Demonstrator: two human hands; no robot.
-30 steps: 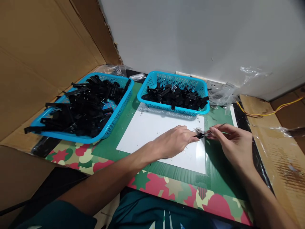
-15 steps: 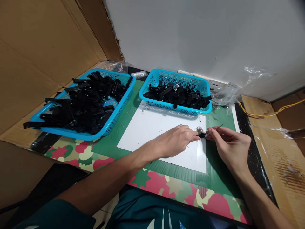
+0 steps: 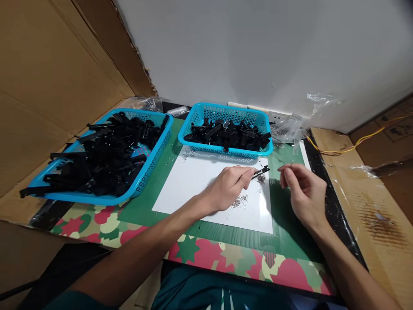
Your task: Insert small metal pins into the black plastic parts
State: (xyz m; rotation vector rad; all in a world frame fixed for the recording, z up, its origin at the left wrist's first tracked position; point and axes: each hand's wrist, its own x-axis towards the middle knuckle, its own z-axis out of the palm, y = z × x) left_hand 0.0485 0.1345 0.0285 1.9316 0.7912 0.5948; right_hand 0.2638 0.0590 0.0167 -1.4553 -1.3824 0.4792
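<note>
My left hand (image 3: 230,187) is closed over the white sheet (image 3: 206,172), pinching a slim black plastic part (image 3: 260,172) whose far end points up and right. Beneath that part lies a small pile of fine metal wire pieces (image 3: 261,179). More loose wire bits (image 3: 240,201) are scattered by my left wrist. To the right, apart from the black part, my right hand (image 3: 305,187) is raised over the green mat with thumb and fingertips pinched together. Whatever sits in that pinch is too small and hidden to name.
A large blue basket (image 3: 129,199) heaped with black plastic parts stands at the left, some jutting over its rim. Another blue basket (image 3: 222,150) with similar parts sits at the back. Clear plastic bags (image 3: 287,129), a power strip (image 3: 278,116) and yellow wires (image 3: 361,142) lie at the right.
My right hand has drawn away from the black part, and the thin metal tool in it no longer shows clearly. The part now shows longer and tilts upward. The view has shifted slightly.
</note>
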